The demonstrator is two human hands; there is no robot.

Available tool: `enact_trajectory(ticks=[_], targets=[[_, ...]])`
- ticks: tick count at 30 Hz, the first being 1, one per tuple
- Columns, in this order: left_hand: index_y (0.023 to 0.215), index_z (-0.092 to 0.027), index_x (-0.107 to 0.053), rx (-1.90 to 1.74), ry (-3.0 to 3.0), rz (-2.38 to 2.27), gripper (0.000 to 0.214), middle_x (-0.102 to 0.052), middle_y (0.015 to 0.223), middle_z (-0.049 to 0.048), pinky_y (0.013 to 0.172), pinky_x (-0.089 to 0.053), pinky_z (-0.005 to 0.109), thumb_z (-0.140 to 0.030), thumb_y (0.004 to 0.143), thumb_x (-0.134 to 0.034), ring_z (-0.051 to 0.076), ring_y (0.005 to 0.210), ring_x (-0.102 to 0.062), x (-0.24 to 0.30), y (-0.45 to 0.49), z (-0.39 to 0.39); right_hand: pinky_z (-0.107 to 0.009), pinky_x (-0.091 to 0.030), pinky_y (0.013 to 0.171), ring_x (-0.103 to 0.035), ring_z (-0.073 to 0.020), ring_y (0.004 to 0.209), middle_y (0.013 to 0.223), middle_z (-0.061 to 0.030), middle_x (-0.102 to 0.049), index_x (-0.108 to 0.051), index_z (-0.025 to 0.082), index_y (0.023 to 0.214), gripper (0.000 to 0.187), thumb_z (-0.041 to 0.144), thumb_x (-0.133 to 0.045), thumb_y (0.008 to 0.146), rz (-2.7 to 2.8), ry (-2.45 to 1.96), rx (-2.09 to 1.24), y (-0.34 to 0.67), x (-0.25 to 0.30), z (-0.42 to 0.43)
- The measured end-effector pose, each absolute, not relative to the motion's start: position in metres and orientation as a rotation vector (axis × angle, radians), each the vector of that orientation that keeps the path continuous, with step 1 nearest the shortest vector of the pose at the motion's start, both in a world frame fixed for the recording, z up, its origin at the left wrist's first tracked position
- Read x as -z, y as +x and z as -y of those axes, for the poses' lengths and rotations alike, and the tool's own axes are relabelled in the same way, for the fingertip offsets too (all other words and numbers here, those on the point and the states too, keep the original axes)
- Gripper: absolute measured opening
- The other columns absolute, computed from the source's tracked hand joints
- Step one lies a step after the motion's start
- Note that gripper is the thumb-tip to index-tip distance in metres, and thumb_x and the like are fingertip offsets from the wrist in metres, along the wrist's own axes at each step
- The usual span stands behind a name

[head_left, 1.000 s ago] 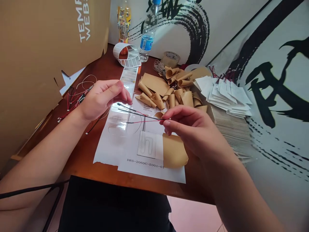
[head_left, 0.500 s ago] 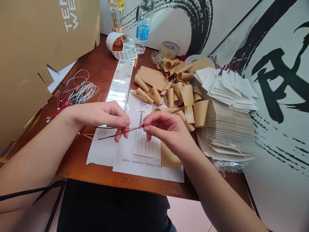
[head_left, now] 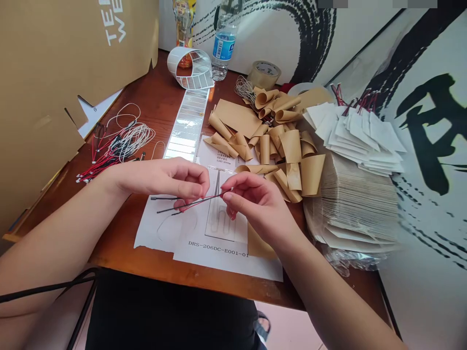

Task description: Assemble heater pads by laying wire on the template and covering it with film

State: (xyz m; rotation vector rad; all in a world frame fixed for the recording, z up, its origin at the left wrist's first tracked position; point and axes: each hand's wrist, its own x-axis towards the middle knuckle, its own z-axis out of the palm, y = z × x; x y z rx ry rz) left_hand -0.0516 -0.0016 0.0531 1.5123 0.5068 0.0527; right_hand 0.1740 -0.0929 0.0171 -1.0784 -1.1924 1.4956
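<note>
Since the earlier frames, the left hand and the right hand have drawn together and now sit just apart above a white printed paper sheet marked "DRS-206DC-E001-01". Both hands are nearly closed on thin red-and-black lead wires: the right hand pinches them between thumb and fingers, and the left fingers curl over them, with the dark tips extending left over the sheet. The right hand partly blocks a rectangular film patch with a serpentine trace. On the brown wooden desk, a loose bundle of red, black and white wires lies left of the left hand. Beyond the hands lie a long, clear label strip and its curled roll. To the right are curled tan backing-paper pieces and a tall stack of tan-edged sheets. A cardboard panel walls off the left side.
</note>
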Motion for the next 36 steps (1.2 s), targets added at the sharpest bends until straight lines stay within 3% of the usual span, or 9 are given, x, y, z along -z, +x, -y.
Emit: enact_trajectory(ticks=[5, 9, 13, 22, 30, 36], targets=[[0.078, -0.018, -0.065, 0.011, 1.549, -0.508, 0.021, -0.064, 0.07, 0.0002, 0.051, -0.042, 0.019, -0.035, 0.089, -0.073, 0.008, 0.056, -0.051, -0.048, -0.048, 0.004, -0.023, -0.048, 0.053, -0.053, -0.0083, 0.056, 0.068, 0.0048, -0.06, -0.072, 0.023, 0.087, 0.02, 0.036, -0.085, 0.079, 1.138, -1.034, -1.535, 0.173, -0.014, 0.093], [0.078, -0.018, -0.067, -0.018, 1.554, -0.473, 0.023, -0.064, 0.07, -0.0002, 0.053, -0.04, 0.019, -0.036, 0.092, -0.069, 0.007, 0.055, -0.047, -0.045, -0.047, 0.005, -0.022, -0.048, 0.052, -0.055, -0.008, 0.062, 0.082, 0.0021, -0.066, -0.071, 0.023, 0.083, 0.023, 0.033, -0.089, 0.073, 1.111, -0.975, -1.536, 0.172, -0.013, 0.091], [0.077, -0.018, -0.068, -0.085, 1.626, -0.542, 0.023, -0.058, 0.065, -0.002, 0.051, -0.035, 0.019, -0.037, 0.089, -0.071, 0.007, 0.056, -0.044, -0.043, -0.046, 0.005, -0.023, -0.05, 0.053, -0.056, -0.0086, 0.061, 0.085, 0.0024, -0.068, -0.069, 0.025, 0.096, 0.032, 0.032, -0.09, 0.073, 1.079, -0.975, -1.579, 0.172, -0.012, 0.091], [0.071, -0.017, -0.067, -0.2, 1.693, -0.628, 0.021, -0.058, 0.063, -0.0034, 0.053, -0.037, 0.019, -0.032, 0.085, -0.072, 0.007, 0.057, -0.046, -0.05, -0.042, 0.01, -0.025, -0.055, 0.053, -0.06, -0.0099, 0.06, 0.08, 0.0012, -0.071, -0.073, 0.023, 0.088, 0.024, 0.036, -0.089, 0.074, 1.075, -0.99, -1.526, 0.172, -0.012, 0.093], [0.077, -0.019, -0.071, -0.19, 1.749, -0.611, 0.022, -0.067, 0.07, -0.0016, 0.059, -0.042, 0.02, -0.037, 0.088, -0.071, 0.008, 0.061, -0.054, -0.046, -0.04, 0.012, -0.026, -0.057, 0.053, -0.06, -0.0104, 0.059, 0.076, 0.0001, -0.072, -0.076, 0.023, 0.084, 0.019, 0.039, -0.085, 0.078, 1.076, -1.023, -1.515, 0.17, -0.012, 0.093], [0.081, -0.02, -0.075, -0.277, 1.794, -0.645, 0.021, -0.069, 0.078, -0.0003, 0.07, -0.046, 0.023, -0.037, 0.091, -0.066, 0.011, 0.074, -0.06, -0.044, -0.04, 0.01, -0.023, -0.054, 0.049, -0.057, -0.0089, 0.054, 0.072, 0.0005, -0.072, -0.075, 0.022, 0.077, 0.026, 0.041, -0.091, 0.069, 0.931, -1.051, -1.577, 0.171, -0.012, 0.091]])
